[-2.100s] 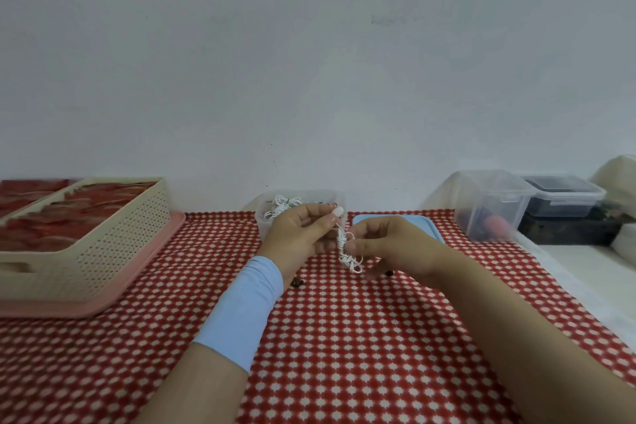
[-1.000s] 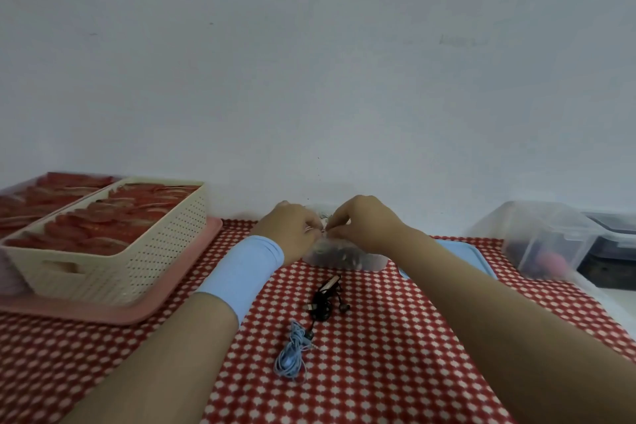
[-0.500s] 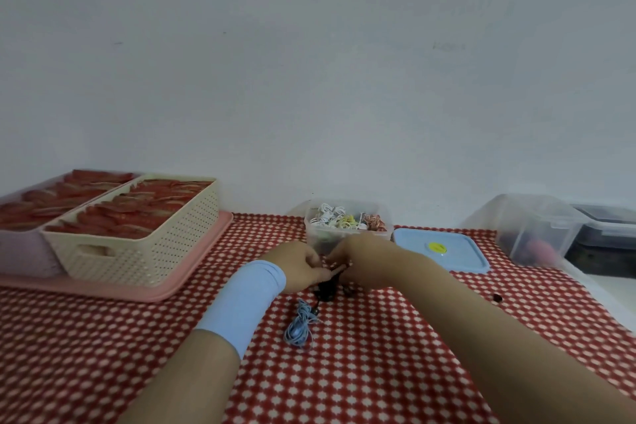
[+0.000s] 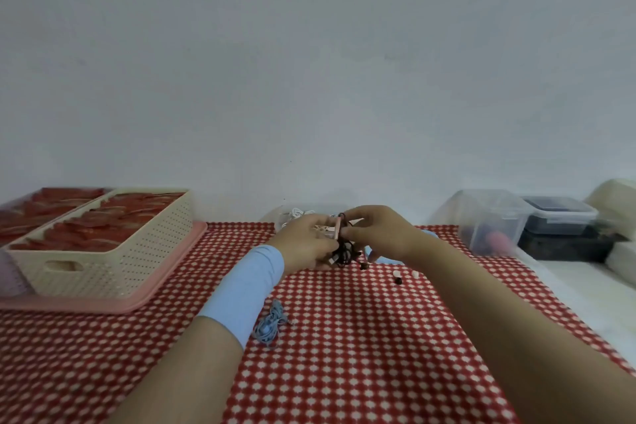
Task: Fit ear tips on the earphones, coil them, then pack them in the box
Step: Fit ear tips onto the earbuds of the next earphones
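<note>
Both hands are meeting at frame centre, just above the counter (image 4: 581,289). L hand (image 4: 306,246) is curling its fingers round a tangled bunch of black earphones (image 4: 346,251). R hand (image 4: 378,234) is pinching the top of the same bunch w/ thumb and forefinger, other fingers bent below.

The bunch's long axis is running approx. vertical in frame: top end up between the fingertips, loose thin cord loops and a small dark bud dangling toward lower right. A flat pink strip (image 4: 338,229) is standing upright at the top of the bunch, between the two hands; can't tell what it is.

A small, round black ear tip (image 4: 398,280) is lying on the cloth (image 4: 344,354) right of centre, near the hands but not touching them. The cloth is red w/ a white dot-check pattern, soft-looking.

A clear plastic box (image 4: 280,220) is sitting just behind the hands, white cords showing inside. A blue coil (image 4: 270,323) of thin cord is lying below centre, beside the L arm's pale blue sleeve (image 4: 244,289).

At left, a cream perforated basket (image 4: 113,251) holding red items is resting on a pink tray (image 4: 161,293). At right, a clear rounded tub (image 4: 488,220) and a dark container (image 4: 561,220) w/ a clear lid are standing side by side.
</note>
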A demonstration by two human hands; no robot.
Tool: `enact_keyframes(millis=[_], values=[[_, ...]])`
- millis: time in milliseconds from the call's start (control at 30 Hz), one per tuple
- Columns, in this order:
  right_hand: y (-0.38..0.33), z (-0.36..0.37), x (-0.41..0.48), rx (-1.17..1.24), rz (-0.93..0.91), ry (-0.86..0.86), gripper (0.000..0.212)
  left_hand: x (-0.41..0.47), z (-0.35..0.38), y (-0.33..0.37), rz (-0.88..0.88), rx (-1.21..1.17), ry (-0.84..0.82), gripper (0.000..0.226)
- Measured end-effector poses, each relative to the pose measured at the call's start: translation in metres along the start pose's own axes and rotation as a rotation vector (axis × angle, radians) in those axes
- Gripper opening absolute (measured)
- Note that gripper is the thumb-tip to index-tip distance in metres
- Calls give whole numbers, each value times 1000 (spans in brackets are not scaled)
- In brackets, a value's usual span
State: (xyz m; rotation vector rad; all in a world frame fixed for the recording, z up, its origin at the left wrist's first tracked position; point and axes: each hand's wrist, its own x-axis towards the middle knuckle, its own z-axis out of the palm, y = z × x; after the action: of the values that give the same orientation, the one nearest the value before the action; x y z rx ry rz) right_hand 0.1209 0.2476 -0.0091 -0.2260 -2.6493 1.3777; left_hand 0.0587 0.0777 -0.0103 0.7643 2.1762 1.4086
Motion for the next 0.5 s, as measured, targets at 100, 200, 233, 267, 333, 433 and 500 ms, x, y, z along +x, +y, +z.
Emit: enact_keyframes(millis=[100, 200, 233, 267, 333, 433, 500], values=[[11, -9, -10, 60, 79, -46, 24, -1, 15, 8, -11, -245, -18, 30], [22, -16, -21, 130, 136, -113, 24, -2, 23, 10, -28, -220, -45, 21], [26, -18, -23, 139, 137, -123, 20, -3, 24, 9, -43, -183, -52, 17], [30, -20, -25, 131, 137, -133, 17, -3, 27, 9, -67, -141, -59, 14], [34, -23, -28, 55, 148, -142, 18, -1, 31, 6, -121, -49, -73, 14], [38, -23, -30, -91, 166, -125, 17, 5, 36, 0, -151, 284, -85, 16], [39, -21, -30, -132, 184, -142, 16, 6, 38, -5, -142, 560, -92, 18]])
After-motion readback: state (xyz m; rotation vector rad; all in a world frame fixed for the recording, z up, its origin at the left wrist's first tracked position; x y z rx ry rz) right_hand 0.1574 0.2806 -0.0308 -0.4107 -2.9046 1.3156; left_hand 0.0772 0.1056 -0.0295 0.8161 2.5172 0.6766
